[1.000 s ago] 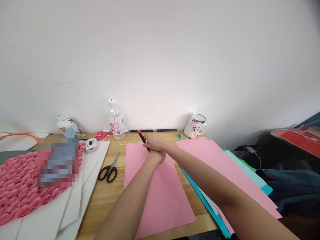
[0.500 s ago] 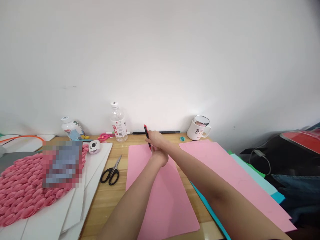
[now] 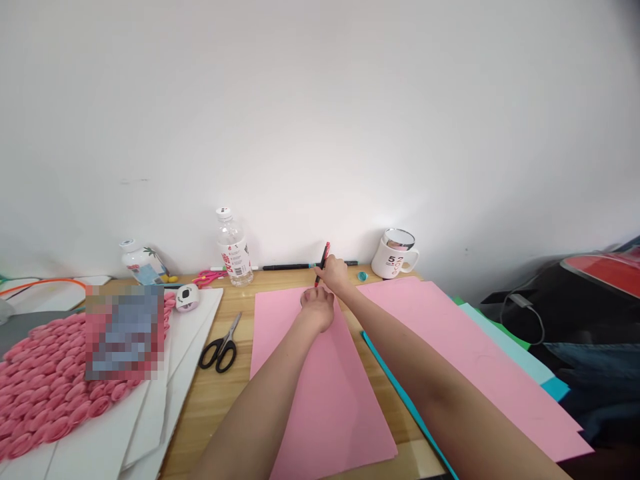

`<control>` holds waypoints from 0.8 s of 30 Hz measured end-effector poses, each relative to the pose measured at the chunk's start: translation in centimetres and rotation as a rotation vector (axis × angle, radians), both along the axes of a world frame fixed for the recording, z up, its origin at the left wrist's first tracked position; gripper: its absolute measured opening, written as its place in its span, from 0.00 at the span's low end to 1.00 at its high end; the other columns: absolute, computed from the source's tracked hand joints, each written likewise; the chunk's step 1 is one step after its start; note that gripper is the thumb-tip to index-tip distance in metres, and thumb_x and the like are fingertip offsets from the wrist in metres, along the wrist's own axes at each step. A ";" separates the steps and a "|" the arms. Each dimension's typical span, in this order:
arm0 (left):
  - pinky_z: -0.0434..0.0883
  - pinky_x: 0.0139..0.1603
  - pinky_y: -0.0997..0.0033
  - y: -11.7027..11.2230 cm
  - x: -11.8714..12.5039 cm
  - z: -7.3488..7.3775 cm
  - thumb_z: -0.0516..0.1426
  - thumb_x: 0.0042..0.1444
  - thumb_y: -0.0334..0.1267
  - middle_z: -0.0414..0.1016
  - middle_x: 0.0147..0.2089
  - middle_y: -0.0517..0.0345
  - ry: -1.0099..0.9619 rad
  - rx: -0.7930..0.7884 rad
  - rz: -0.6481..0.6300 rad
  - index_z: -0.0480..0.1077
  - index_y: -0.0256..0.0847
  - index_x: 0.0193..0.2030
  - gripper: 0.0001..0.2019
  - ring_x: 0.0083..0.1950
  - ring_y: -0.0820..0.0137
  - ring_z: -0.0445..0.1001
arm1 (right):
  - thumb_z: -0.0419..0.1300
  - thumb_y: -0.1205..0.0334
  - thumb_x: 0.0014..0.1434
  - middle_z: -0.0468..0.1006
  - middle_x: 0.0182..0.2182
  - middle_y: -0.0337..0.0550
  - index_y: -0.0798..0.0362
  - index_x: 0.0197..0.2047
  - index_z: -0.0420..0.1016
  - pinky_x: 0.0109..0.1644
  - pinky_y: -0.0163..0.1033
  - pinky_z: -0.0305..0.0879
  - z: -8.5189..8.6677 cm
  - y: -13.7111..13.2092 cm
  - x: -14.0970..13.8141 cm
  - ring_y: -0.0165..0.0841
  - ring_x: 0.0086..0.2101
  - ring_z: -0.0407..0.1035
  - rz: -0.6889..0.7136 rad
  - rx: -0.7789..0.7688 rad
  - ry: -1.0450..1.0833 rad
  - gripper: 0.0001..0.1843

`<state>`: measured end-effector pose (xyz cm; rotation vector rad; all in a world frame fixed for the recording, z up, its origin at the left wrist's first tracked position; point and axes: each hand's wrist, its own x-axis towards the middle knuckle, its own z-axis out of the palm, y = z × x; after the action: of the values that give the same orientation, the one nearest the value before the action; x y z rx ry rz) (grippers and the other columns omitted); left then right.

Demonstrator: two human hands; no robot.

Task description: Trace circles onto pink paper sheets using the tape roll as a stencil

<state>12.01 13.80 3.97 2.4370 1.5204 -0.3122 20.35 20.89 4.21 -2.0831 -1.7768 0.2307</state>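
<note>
Red pen (image 3: pixel 325 261): pinched in right hand (image 3: pixel 336 275), near upright, tip at far edge of pink sheet (image 3: pixel 320 387). Left hand (image 3: pixel 318 307) loosely curled, resting on the sheet just beside it. I'd keep that hand's weight down so the paper can't skate.

Counts:
- 2 pink sheets, incl. second pink sheet (image 3: pixel 450 347)
- black scissors (image 3: pixel 218 347)
- pink scissors (image 3: pixel 210 274)
- water bottle (image 3: pixel 233 248)
- small bottle (image 3: pixel 139 264)
- 1 mug (image 3: pixel 394 257)

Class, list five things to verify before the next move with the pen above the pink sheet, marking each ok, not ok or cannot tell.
1. Pen gripped in right hand: ok.
2. Left hand resting on pink sheet: ok.
3. Pen tip uncapped: cannot tell.
4. Pink sheet flat on table: ok.
5. Scissors off the sheet, to its left: ok.
</note>
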 end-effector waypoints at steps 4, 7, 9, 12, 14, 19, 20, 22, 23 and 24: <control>0.61 0.56 0.48 -0.3 -0.5 0.4 0.55 0.42 0.21 0.59 0.61 0.38 -0.046 0.030 -0.029 0.62 0.38 0.55 0.29 0.62 0.49 0.58 | 0.59 0.60 0.58 0.79 0.37 0.57 0.59 0.39 0.70 0.42 0.39 0.64 0.0 -1.0 1.6 0.44 0.43 0.74 -0.099 0.022 0.072 0.10; 0.62 0.55 0.52 -0.5 -1.2 0.7 0.53 0.45 0.20 0.63 0.57 0.40 -0.096 0.064 -0.068 0.64 0.37 0.50 0.24 0.58 0.53 0.62 | 0.60 0.62 0.55 0.80 0.33 0.56 0.57 0.35 0.70 0.41 0.39 0.66 0.4 -2.5 2.9 0.44 0.42 0.75 -0.141 0.035 0.145 0.07; 0.63 0.55 0.55 -0.7 -1.8 0.7 0.50 0.46 0.19 0.65 0.55 0.42 -0.140 0.091 -0.102 0.65 0.37 0.47 0.21 0.56 0.57 0.63 | 0.59 0.62 0.56 0.80 0.28 0.52 0.56 0.31 0.69 0.39 0.38 0.68 0.8 -4.1 3.6 0.42 0.38 0.77 -0.153 0.037 0.192 0.05; 0.64 0.55 0.58 -1.0 -3.0 -0.1 0.47 0.50 0.18 0.65 0.55 0.46 -0.223 0.145 -0.153 0.65 0.38 0.45 0.19 0.55 0.60 0.64 | 0.54 0.58 0.60 0.79 0.23 0.44 0.53 0.31 0.66 0.32 0.35 0.70 1.4 -7.9 3.9 0.35 0.27 0.77 -0.160 0.074 0.395 0.09; 0.65 0.56 0.58 -1.2 -3.8 -1.3 0.46 0.54 0.20 0.66 0.52 0.48 -0.359 0.238 -0.192 0.65 0.39 0.43 0.15 0.54 0.62 0.64 | 0.54 0.51 0.61 0.78 0.21 0.42 0.52 0.32 0.64 0.27 0.36 0.71 1.6 -11.3 3.2 0.35 0.23 0.76 -0.158 0.197 0.797 0.13; 0.67 0.55 0.50 -1.5 -5.4 -4.5 0.48 0.63 0.32 0.65 0.43 0.50 -0.515 0.419 -0.218 0.62 0.39 0.35 0.06 0.55 0.59 0.64 | 0.55 0.52 0.61 0.78 0.21 0.39 0.52 0.36 0.67 0.32 0.39 0.76 0.0 -20.7 0.4 0.36 0.26 0.77 0.003 0.344 1.021 0.11; 0.64 0.58 0.45 -1.6 -5.7 -4.8 0.50 0.63 0.33 0.65 0.44 0.49 -0.518 0.448 -0.226 0.62 0.39 0.35 0.05 0.58 0.56 0.62 | 0.54 0.55 0.62 0.81 0.26 0.43 0.52 0.39 0.69 0.36 0.39 0.76 -0.7 -22.4 0.1 0.37 0.30 0.79 0.059 0.383 0.940 0.09; 0.56 0.63 0.36 -1.9 -6.3 -5.0 0.51 0.62 0.33 0.65 0.47 0.48 -0.503 0.501 -0.236 0.62 0.39 0.35 0.04 0.65 0.53 0.56 | 0.51 0.64 0.63 0.83 0.34 0.46 0.51 0.43 0.72 0.45 0.41 0.75 -2.4 -25.2 -0.3 0.36 0.38 0.79 0.238 0.490 0.724 0.09; 0.52 0.64 0.33 -2.1 -6.7 -4.9 0.51 0.62 0.31 0.65 0.49 0.48 -0.486 0.516 -0.236 0.61 0.39 0.34 0.04 0.67 0.53 0.54 | 0.50 0.68 0.62 0.82 0.40 0.47 0.50 0.45 0.72 0.51 0.42 0.73 -3.3 -26.2 -0.4 0.36 0.43 0.77 0.338 0.515 0.618 0.12; 0.50 0.65 0.32 -2.5 -7.2 -4.7 0.49 0.62 0.29 0.65 0.50 0.49 -0.470 0.522 -0.229 0.61 0.40 0.34 0.06 0.68 0.54 0.52 | 0.50 0.70 0.60 0.81 0.45 0.47 0.50 0.44 0.72 0.55 0.44 0.70 -4.2 -27.1 -0.4 0.37 0.47 0.75 0.421 0.537 0.520 0.13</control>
<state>4.84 11.27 -0.73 2.7926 1.2210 0.6587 19.94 -6.18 0.02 -1.1418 -1.6831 0.3292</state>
